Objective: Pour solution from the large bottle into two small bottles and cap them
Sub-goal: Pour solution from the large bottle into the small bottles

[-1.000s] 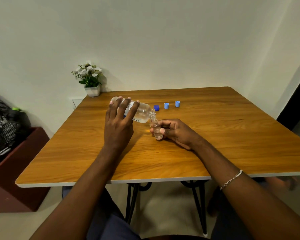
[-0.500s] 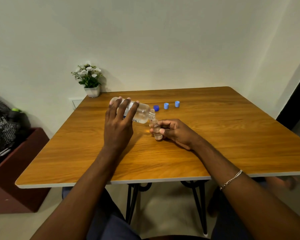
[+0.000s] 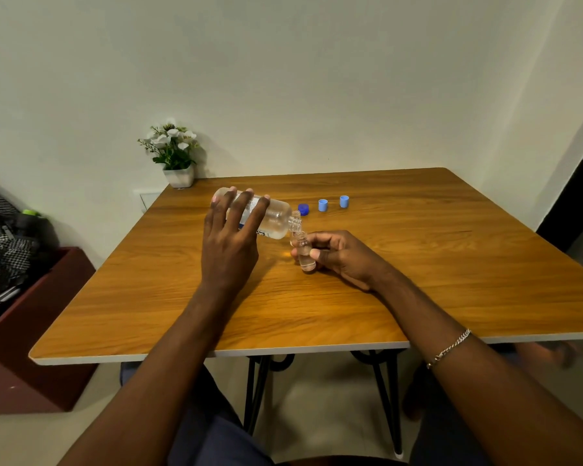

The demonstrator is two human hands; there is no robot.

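The large bottle [image 3: 272, 218] lay tipped nearly flat above the table [image 3: 418, 264], its threaded neck pointing toward 4 o'clock and meeting the mouth of a small bottle [image 3: 303, 252]. The left hand [image 3: 231, 243] wrapped the large bottle from above, fingers draped over its label and hiding most of it. The right hand [image 3: 337, 253] pinched the small bottle between thumb and fingers; whether its base touched the table was unclear. Any flowing liquid was too faint to make out. At 12 o'clock sat a dark blue cap [image 3: 303, 209] and two light blue caps [image 3: 322, 205]. A second small bottle was not visible.
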